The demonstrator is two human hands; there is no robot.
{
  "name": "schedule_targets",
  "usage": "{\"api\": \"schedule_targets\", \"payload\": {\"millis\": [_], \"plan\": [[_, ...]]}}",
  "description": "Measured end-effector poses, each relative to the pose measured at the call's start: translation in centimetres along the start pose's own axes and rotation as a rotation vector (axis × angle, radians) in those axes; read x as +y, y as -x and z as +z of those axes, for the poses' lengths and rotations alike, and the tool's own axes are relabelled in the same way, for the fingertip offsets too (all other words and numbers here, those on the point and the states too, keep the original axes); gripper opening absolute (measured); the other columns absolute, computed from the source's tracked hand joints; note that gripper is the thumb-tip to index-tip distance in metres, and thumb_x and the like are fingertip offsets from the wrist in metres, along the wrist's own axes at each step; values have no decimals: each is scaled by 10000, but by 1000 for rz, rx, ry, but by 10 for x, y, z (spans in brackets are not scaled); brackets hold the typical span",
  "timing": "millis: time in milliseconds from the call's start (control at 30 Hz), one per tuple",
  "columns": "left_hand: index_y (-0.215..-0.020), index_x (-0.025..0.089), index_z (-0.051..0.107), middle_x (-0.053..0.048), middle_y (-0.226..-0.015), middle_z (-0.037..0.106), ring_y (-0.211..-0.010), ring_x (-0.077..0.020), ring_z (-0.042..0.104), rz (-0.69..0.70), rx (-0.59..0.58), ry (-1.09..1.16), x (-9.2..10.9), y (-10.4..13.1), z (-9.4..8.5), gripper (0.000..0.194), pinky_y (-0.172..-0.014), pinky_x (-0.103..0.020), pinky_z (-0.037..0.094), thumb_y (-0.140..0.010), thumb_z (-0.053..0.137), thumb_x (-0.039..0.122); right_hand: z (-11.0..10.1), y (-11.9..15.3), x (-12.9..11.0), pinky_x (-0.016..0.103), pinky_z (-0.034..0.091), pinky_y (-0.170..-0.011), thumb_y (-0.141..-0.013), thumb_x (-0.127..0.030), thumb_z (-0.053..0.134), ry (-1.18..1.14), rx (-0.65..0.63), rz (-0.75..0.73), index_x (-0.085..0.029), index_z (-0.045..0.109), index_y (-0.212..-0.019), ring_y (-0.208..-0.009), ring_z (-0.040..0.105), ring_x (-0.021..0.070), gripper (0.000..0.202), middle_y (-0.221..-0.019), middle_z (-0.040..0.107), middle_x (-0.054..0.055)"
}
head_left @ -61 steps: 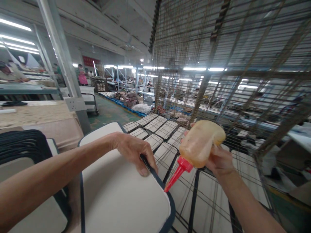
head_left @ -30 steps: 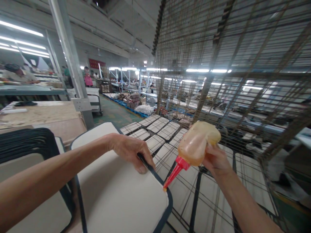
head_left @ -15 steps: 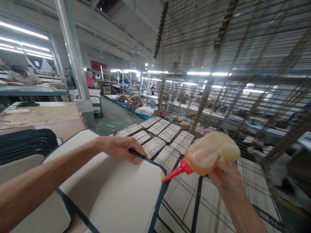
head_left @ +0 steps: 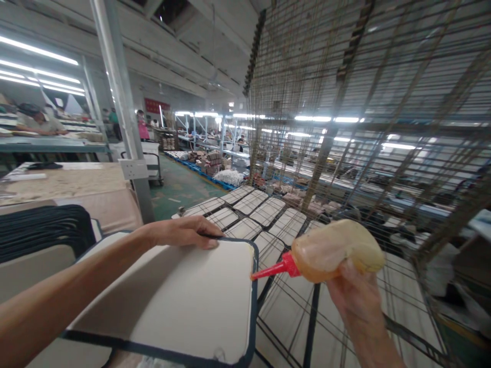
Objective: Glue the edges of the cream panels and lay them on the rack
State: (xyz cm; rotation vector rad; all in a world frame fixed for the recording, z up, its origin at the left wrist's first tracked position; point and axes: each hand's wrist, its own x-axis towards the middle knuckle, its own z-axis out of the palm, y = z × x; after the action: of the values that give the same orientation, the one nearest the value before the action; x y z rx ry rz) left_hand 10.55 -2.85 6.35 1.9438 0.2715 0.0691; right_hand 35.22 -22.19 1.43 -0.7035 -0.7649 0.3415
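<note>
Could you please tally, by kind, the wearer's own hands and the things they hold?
Hands, left hand and right hand: 2
Bottle with red nozzle: 1
Pale, dark-edged panel: 1
Total: 4

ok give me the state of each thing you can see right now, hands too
left hand: gripping the held panel's far edge
right hand: wrapped around the bottle
bottle: tipped nearly sideways, part-filled with amber liquid
red nozzle: tip at the held panel's dark border
held panel: tilted, glossy line along its right side
dark-edged panels at left: stacked
panels on the rack: laid out in rows
</note>
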Motion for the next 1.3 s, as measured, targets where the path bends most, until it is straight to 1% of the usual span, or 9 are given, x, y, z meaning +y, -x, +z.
{"api": "schedule_targets", "payload": {"millis": [100,233,400,567,733,833,1067,1167,1300], "plan": [[-936,159,722,-48,-771,699,-579,-154,600,-121,-75,43,1,1,-1,295,-534,-208,464,-797,602,389,1,4,-1,225,545,-653,-516,-281,848,9,12,13,-284,711,-863,-662,663,162,373,-702,697,3],[-920,177,731,-53,-780,716,-621,-185,638,-158,-49,84,2,1,-2,291,-565,-225,485,-773,622,404,0,7,0,277,553,-650,-522,-293,838,33,13,45,-288,701,-916,-665,665,193,417,-742,708,19],[-923,176,732,-59,-767,725,-653,-203,660,-183,-36,129,-4,0,-3,293,-572,-228,495,-759,637,399,-4,10,2,431,542,-774,-494,-340,843,33,-7,85,-291,685,-974,-731,675,261,508,-806,713,37],[-874,160,747,-71,-713,717,-630,-223,658,-207,30,207,-6,-1,-4,266,-560,-255,504,-704,700,360,-4,12,0,486,493,-873,-514,-369,828,29,-60,126,-279,665,-1023,-879,660,300,543,-914,702,61],[-962,119,719,-58,-733,718,-622,-191,647,-180,8,194,-7,1,-5,291,-541,-222,476,-789,614,329,-3,12,0,498,495,-864,-505,-375,823,43,-46,136,-271,664,-1026,-894,653,312,554,-929,697,74],[-997,93,697,-38,-747,717,-626,-170,636,-169,44,192,-9,4,-5,294,-550,-198,457,-821,574,295,-4,14,0,508,518,-813,-491,-374,823,58,-36,140,-269,667,-1023,-875,653,327,565,-924,698,88],[-947,115,712,-43,-763,725,-613,-163,642,-154,167,279,-24,4,-11,252,-562,-200,464,-811,592,290,-12,18,2,395,573,-645,-560,-343,806,71,47,90,-282,688,-973,-716,670,263,434,-773,707,54],[-924,143,724,-71,-795,738,-583,-172,651,-170,254,348,-33,1,-13,250,-528,-213,480,-746,668,310,-10,20,3,328,569,-581,-582,-336,809,91,90,9,-273,699,-932,-628,663,224,373,-713,702,33],[-892,145,729,-94,-775,741,-593,-199,667,-183,372,455,-43,-3,-10,285,-509,-232,496,-679,733,333,-4,24,6,254,555,-589,-603,-294,810,100,182,-104,-252,705,-827,-593,652,172,251,-686,698,-1]]}}
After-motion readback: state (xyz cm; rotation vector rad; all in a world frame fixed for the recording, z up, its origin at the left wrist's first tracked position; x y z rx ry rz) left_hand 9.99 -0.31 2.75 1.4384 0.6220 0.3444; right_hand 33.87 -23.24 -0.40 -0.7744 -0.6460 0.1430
